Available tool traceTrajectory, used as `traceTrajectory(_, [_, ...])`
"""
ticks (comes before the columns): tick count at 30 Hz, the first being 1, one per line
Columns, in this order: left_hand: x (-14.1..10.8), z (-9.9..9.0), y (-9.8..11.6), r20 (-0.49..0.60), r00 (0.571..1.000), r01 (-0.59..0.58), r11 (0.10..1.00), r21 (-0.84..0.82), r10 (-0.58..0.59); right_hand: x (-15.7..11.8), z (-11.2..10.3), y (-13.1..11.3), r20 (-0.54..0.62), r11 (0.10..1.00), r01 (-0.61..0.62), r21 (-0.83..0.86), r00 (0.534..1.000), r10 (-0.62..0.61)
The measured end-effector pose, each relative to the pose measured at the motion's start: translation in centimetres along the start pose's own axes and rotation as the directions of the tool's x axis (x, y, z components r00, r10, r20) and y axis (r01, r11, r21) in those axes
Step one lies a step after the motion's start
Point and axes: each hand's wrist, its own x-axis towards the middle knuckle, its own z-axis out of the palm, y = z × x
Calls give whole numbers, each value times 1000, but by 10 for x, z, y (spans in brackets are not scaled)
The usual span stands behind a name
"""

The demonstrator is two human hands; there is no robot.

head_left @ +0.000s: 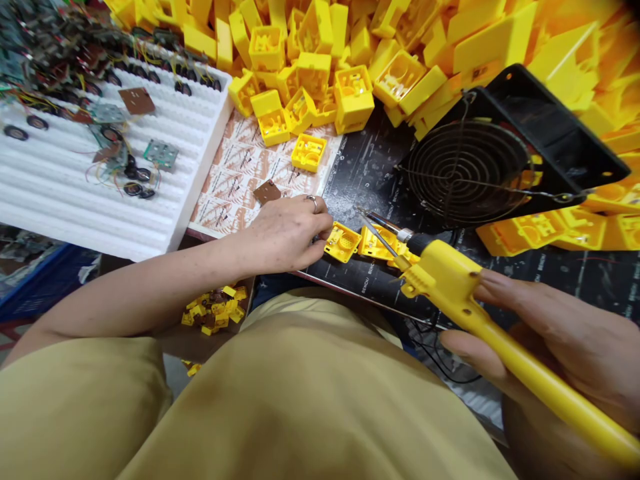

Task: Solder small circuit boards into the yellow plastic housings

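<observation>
The bare left forearm (125, 287) reaches in from eight o'clock, the left hand (283, 233) curled downward; the right hand (550, 333) sits at four o'clock, fingers (500, 287) curled closed.

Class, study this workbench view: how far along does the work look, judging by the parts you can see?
Seemingly done: wired circuit boards lie in a white foam tray. In hand: the right hand holds a yellow soldering iron, and the left hand sits beside a small yellow housing. Left: a heap of yellow housings, apparently unfinished, though that is hard to confirm.
</observation>
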Motion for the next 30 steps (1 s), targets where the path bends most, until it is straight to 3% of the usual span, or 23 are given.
traceTrajectory(6, [0, -1, -1, 10, 1000, 8, 1000, -9, -8, -3, 1, 17, 15, 990, 129, 61, 991, -130])
traceTrajectory(11, [1, 4, 1, 7, 1000, 3, 1000, -11, -3, -4, 4, 8, -109, 998, 49, 27, 993, -46])
traceTrajectory(14, [0, 4, 3, 4, 1000, 1, 1000, -8, -1, 10, 9, -2, -5, 997, 74, 12, 997, -74])
traceTrajectory(16, [-3, -4, -1, -57, 998, 3, 999, -42, -5, 22, 16, -1, 50, 989, 145, -14, 988, -145])
traceTrajectory(18, [-7, -17, -11, -189, 982, 8, 994, -112, -29, 33, 26, 6, 72, 976, 218, -12, 974, -217])
traceTrajectory(20, [-13, -31, -26, -294, 950, 62, 988, -140, -101, 40, 37, 17, 83, 964, 266, 2, 961, -265])
traceTrajectory(21, [-17, -36, -34, -297, 943, 118, 986, -118, -149, 42, 42, 23, 108, 959, 283, -5, 954, -281])
traceTrajectory(25, [-27, -38, -58, -44, 942, 337, 934, 123, -334, 48, 50, 35, 192, 946, 322, -30, 931, -311])
traceTrajectory(30, [-27, -27, -68, 113, 898, 397, 894, 211, -425, 71, 52, 35, 125, 960, 273, -55, 956, -265])
